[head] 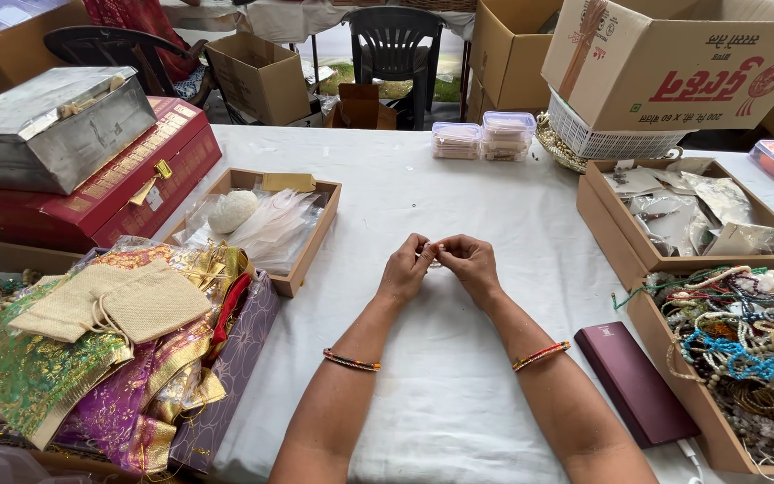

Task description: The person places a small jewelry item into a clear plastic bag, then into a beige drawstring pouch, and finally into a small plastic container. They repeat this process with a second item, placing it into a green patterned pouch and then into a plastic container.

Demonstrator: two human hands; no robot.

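Observation:
My left hand (pixel 405 270) and my right hand (pixel 469 263) meet over the middle of the white tablecloth (pixel 459 385). Their fingertips pinch together around something small and pale (pixel 433 254); I cannot tell what it is. Both wrists wear thin beaded bangles. The nearest things are a shallow cardboard tray (pixel 308 260) with clear plastic sleeves and a white lump to the left, and a maroon flat case (pixel 635 383) to the right.
Fabric pouches (pixel 91 358) are piled at the left front. A red box (pixel 91 193) bears a metal box (pixel 51 125). At the right stand a tray of beaded strings (pixel 745 358), a tray of packets (pixel 692 215), small plastic boxes (pixel 485 136), cardboard cartons and chairs behind.

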